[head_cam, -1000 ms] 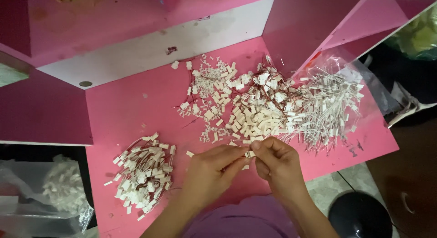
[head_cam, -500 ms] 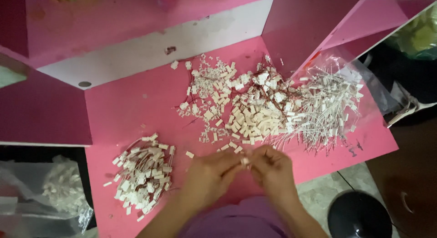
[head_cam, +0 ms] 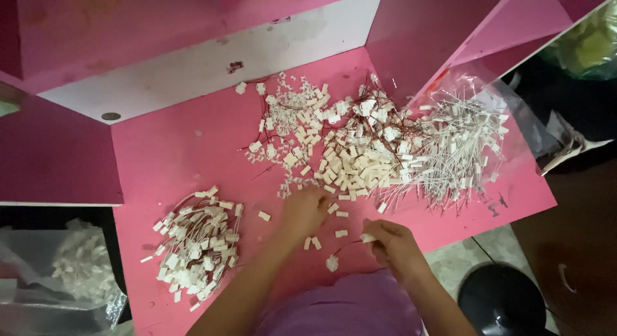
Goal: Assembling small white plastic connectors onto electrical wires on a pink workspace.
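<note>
connector (head_cam: 367, 237), small, cream and blocky with a thin dark wire trailing left, sits pinched in the right hand (head_cam: 393, 245) near the pink table's (head_cam: 167, 156) front edge. left hand (head_cam: 304, 209) reaches, fingers curled, onto the loose cream connector pile (head_cam: 350, 162); what it grips i cannot tell. clear plastic bag (head_cam: 469, 127) lies right.

Bare tabletop (head_cam: 186, 156) — between 2 heaps
</note>
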